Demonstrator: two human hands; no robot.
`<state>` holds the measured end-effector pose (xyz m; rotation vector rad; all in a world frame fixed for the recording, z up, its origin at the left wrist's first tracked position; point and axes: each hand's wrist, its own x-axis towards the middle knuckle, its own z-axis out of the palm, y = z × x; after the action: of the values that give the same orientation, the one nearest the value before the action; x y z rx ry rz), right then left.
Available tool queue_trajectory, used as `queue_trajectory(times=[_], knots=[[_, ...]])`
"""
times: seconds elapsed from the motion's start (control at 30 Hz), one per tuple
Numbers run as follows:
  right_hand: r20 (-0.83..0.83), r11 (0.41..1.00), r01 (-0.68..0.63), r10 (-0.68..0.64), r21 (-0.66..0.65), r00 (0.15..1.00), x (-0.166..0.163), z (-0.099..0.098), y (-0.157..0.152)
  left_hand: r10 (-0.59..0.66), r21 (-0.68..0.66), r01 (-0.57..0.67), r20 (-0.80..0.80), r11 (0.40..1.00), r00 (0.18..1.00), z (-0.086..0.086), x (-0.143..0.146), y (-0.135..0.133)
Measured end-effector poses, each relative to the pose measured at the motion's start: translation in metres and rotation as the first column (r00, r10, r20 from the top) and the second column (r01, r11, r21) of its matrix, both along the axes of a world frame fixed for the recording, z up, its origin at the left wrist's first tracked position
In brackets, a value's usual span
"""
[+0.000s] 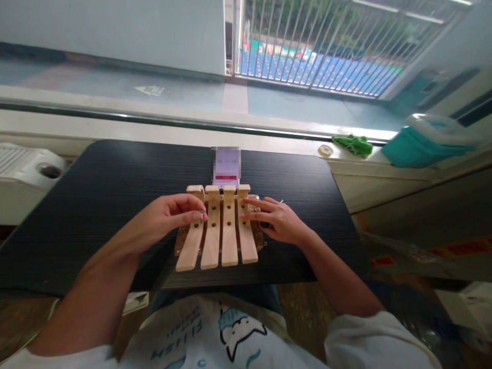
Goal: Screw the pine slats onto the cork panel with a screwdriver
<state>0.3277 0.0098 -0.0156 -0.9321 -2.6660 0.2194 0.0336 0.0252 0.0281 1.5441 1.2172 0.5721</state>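
Note:
Four-like wording aside, several pale wooden pieces [229, 248], each with a hooked far end and two dark holes, lie side by side on a brown plastic wrapping [182, 241]. Over the leftmost piece, my left hand [179, 211] pinches a small metal screw [201, 211] between thumb and fingertips. My right hand [279, 218] rests with spread fingers on the rightmost piece, its fingertips near that piece's holes. Crumpled clear plastic [253, 204] shows beside the right fingers. What lies under the right palm is hidden.
The pieces lie on a black table [126, 174]. A purple object [226, 166], blurred out, stands behind them. On the sill are a tape roll [325, 150], a green cloth [353, 145] and a teal bin [418, 146]. A white radiator [26, 166] is at the left.

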Motion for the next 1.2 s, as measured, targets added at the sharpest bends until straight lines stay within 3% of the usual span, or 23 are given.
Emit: queue_trajectory(times=[0.4, 0.57, 0.97, 1.2], knots=[[0.034, 1.000, 0.018, -0.018, -0.024, 0.999, 0.001, -0.001, -0.002, -0.136, -0.036, 0.135, -0.049, 0.990, 0.989, 0.001, 0.021, 0.005], [0.013, 1.000, -0.002, 0.002, 0.003, 1.000, 0.000, 0.003, -0.002, -0.183, -0.046, 0.183, 0.017, 0.982, 0.983, 0.000, 0.028, 0.004], [0.053, 1.000, 0.002, -0.002, 0.001, 0.999, 0.000, 0.002, -0.002, -0.135, -0.091, 0.138, 0.043, 0.986, 0.990, -0.009, 0.021, 0.009], [0.048, 0.999, -0.014, 0.013, 0.030, 0.999, 0.000, 0.003, -0.002, -0.167, -0.106, 0.174, 0.073, 0.979, 0.983, -0.009, 0.021, 0.008]])
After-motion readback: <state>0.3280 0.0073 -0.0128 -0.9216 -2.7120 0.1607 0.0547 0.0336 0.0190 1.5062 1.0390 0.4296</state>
